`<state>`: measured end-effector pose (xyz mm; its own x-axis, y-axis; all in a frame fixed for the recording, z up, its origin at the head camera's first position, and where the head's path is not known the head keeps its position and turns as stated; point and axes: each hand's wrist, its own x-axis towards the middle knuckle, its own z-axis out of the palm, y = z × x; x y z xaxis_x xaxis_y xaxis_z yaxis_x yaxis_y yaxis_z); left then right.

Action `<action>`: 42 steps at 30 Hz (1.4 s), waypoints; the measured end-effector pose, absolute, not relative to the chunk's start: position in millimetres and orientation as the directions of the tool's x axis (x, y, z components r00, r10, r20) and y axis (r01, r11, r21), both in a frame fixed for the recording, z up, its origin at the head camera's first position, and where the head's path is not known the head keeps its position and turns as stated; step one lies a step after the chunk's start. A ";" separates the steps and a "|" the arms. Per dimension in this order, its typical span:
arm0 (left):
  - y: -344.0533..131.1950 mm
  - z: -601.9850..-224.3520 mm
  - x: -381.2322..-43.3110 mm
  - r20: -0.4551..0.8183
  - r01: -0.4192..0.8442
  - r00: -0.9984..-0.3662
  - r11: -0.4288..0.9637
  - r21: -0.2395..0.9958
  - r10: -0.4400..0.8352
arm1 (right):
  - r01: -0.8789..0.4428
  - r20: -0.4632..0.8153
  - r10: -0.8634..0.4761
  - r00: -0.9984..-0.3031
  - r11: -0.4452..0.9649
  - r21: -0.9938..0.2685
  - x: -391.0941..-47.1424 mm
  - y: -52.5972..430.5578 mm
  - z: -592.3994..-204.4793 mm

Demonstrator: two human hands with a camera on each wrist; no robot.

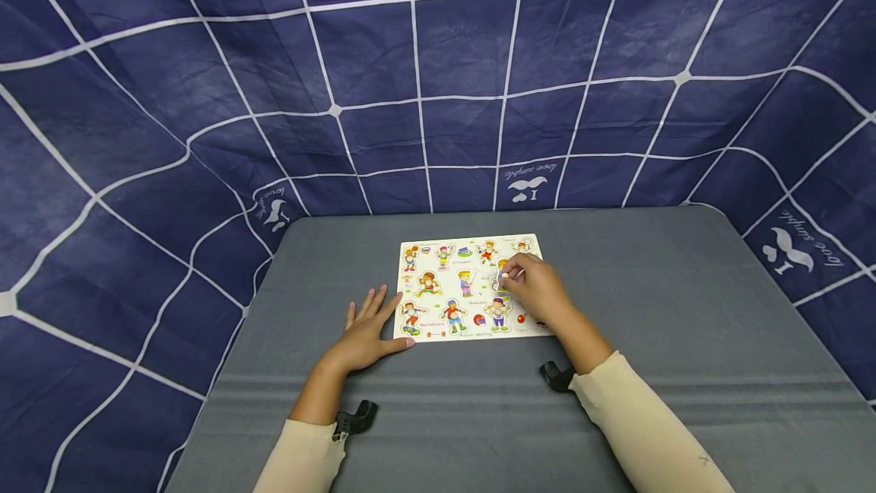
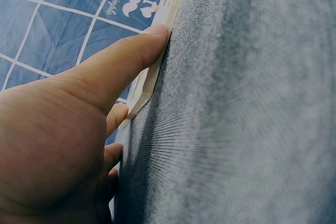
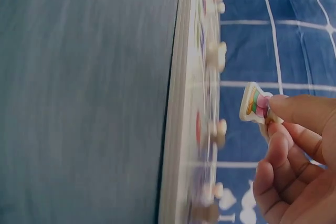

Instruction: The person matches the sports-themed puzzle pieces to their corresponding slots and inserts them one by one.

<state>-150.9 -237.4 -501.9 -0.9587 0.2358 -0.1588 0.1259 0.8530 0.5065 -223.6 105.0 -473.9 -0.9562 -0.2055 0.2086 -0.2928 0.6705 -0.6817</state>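
Observation:
A white wooden peg puzzle board [image 1: 506, 335] with printed sports figures lies flat on the grey table. My left hand [image 1: 365, 338] is spread at the board's lower left corner, thumb [image 2: 134, 51] against its near edge and fingers by the left side. Over the right part of the board, my right hand [image 1: 537, 289] pinches a small wooden puzzle piece [image 3: 254, 103] between thumb and fingertips. The piece has a pale rim and a colourful print, and in the right wrist view it is held above the board's surface. The fingers cover part of it.
Several figure pieces with round knobs [image 3: 218, 56] sit in the board. The grey cloth table [image 1: 650, 287] extends around it. A dark blue curtain [image 1: 465, 44] with white lines hangs behind and at both sides. Each wrist wears a black camera mount [image 1: 357, 418].

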 end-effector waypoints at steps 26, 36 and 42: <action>-237.0 -502.7 -152.6 -0.166 0.125 -0.956 0.848 0.515 0.242 | -0.232 0.086 -0.244 -0.966 0.674 -0.701 -235.3 36.8 -487.3; -238.0 -501.8 -152.0 -0.164 0.118 -0.959 0.849 0.514 0.232 | -0.214 0.031 -0.257 -0.966 0.727 -0.652 -237.8 32.2 -489.6; -238.2 -501.7 -151.1 -0.165 0.115 -0.959 0.846 0.520 0.231 | -0.211 0.026 -0.252 -0.967 0.741 -0.638 -238.0 31.3 -493.9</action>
